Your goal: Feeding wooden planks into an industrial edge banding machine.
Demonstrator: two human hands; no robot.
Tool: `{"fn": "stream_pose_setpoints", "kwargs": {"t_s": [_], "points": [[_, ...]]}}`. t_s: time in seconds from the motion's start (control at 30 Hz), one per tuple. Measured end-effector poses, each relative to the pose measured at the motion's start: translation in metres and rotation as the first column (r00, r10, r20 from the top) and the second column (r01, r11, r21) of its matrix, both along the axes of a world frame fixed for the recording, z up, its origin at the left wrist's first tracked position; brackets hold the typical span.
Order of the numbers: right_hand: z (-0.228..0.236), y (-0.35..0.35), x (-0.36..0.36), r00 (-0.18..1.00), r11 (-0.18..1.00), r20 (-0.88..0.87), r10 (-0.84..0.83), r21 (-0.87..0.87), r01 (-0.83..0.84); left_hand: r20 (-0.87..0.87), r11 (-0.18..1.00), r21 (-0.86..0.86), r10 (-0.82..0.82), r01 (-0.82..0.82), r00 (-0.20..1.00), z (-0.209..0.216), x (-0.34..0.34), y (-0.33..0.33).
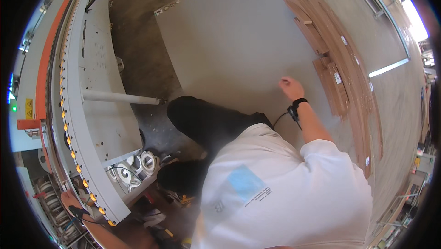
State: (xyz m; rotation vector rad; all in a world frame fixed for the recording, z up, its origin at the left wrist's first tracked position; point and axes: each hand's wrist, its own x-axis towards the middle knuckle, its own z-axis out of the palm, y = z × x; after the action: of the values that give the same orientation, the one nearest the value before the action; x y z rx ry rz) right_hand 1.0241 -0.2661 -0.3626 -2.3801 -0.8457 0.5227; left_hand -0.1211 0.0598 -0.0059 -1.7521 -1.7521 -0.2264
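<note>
At the lower left, my left hand (70, 199) reaches to the long edge-banding type machine (103, 157), beside its row of yellow rollers (73, 155). Its fingers lie along the machine's inner edge and are too small to make out, so any grip is unclear. My right hand (291, 88) hangs over a large grey board (229, 33), apart from the machine. Its fingers curl in loosely with nothing visible in them. Both wrists wear a black band, and a cable runs from the right wristband (294, 109).
Long brown wooden strips (342, 56) lie along the board's right side, with shorter pieces (331, 83) on top. A grey bar (121, 96) juts from the machine toward my legs. White rolls (138, 166) sit below it. A metal frame (390, 67) stands at the far right.
</note>
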Motion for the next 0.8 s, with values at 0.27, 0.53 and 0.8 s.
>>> {"fn": "stream_pose_setpoints", "kwargs": {"t_s": [0.27,0.53,0.8], "points": [[-0.008,-0.127,0.118,0.84,0.897,0.43,-0.331,-0.134,0.422,0.156,0.971,-0.192,0.176,-0.145,0.972,0.003,0.017,-0.021],[0.047,-0.191,0.173,0.774,0.636,0.372,-0.513,-0.44,0.634,0.405,0.975,-0.19,0.189,-0.12,0.895,0.003,0.039,-0.069],[0.034,-0.208,0.212,0.855,0.659,0.21,-0.474,-0.559,0.503,0.37,0.99,-0.138,0.065,-0.014,0.927,-0.001,0.078,-0.088]]}}
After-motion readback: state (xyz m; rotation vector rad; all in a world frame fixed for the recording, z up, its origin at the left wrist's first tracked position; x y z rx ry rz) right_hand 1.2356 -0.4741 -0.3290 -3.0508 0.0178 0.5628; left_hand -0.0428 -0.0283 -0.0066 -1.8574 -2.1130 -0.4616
